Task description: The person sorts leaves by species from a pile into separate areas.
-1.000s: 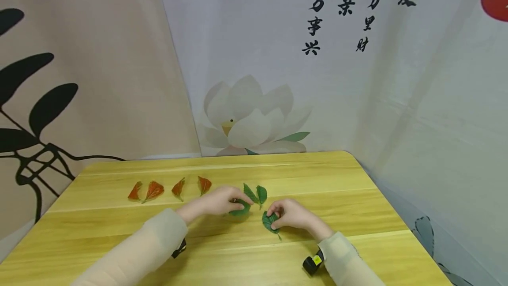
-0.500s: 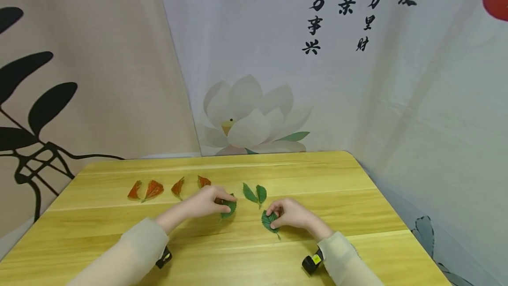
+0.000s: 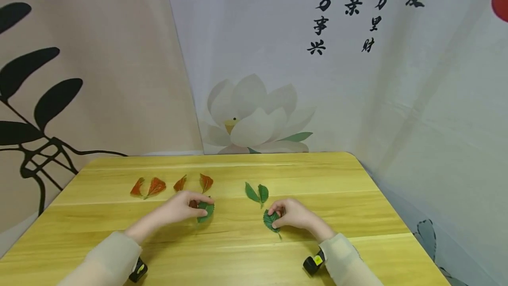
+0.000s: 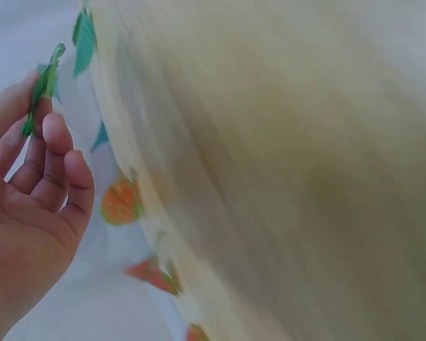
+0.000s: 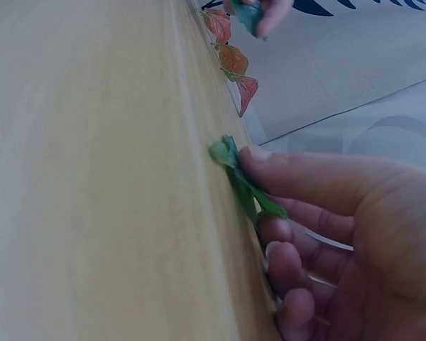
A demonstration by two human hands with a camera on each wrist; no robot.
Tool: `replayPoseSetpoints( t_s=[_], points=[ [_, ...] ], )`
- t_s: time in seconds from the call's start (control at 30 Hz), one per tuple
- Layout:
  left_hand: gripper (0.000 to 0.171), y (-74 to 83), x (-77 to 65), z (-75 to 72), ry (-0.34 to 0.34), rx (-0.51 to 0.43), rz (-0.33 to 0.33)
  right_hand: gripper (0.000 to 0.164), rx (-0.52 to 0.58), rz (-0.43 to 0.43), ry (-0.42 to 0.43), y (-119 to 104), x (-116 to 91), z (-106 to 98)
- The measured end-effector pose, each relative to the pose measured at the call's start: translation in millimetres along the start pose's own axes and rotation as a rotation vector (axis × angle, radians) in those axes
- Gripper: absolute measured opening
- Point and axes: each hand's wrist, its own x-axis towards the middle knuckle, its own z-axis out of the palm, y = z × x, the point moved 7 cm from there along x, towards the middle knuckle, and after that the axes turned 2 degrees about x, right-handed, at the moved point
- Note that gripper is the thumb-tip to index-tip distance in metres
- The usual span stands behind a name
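Note:
My left hand pinches a green leaf between thumb and fingers, above the table left of centre. Seen edge-on in the left wrist view, that leaf stands up from the fingertips. Farther right, my right hand pinches another green leaf, whose stem points toward the near edge. In the right wrist view this leaf looks folded or curled beside the thumb. Two more green leaves lie close together just beyond the right hand. Several orange-red leaves lie in a row beyond the left hand.
The wooden table has a light yellow grain and rounded far corners. Behind it hangs a printed cloth with a pale flower and dark writing. Black wrist devices sit under both sleeves.
My left hand has moved left with its green leaf, away from the green pair toward the orange-red leaves. The right hand has stayed in place with its leaf.

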Motion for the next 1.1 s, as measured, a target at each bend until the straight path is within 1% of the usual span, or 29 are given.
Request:
replayPoseSetpoints(
  t_s=[0.07,0.2,0.3,0.4,0.5,0.63,0.83,0.93,1.1],
  points=[
    [0.036,-6.4,-6.4,-3.7,0.014,0.006,-0.01,0.022,0.001,0.002,-0.001,-1,0,-1],
    [0.037,-17.9,-18.6,-8.5,0.027,-0.001,-0.01,0.022,0.005,0.009,-0.002,-2,-1,-2],
    [0.037,-26.1,-29.0,-9.4,0.007,-0.018,-0.012,0.023,0.008,0.01,-0.007,-4,-1,-2],
    [0.037,-35.1,-39.1,-10.6,-0.011,-0.029,-0.039,0.023,0.009,0.01,-0.01,-5,0,-2],
    [0.037,-43.0,-46.5,-13.7,-0.006,-0.028,-0.076,0.023,0.015,0.012,-0.009,-5,0,-2],
    [0.038,-51.1,-51.7,-17.2,0.001,-0.018,-0.108,0.023,0.023,0.007,-0.009,-4,0,-2],
    [0.038,-57.8,-57.0,-21.4,-0.009,-0.032,-0.117,0.023,0.014,-0.003,-0.011,-4,1,-1],
    [0.038,-59.4,-58.6,-22.7,-0.013,-0.064,-0.112,0.023,0.009,-0.004,-0.011,-4,1,0],
    [0.038,-60.9,-58.7,-23.4,-0.014,-0.055,-0.114,0.022,0.022,0.001,-0.013,-5,-2,0]
  ],
)
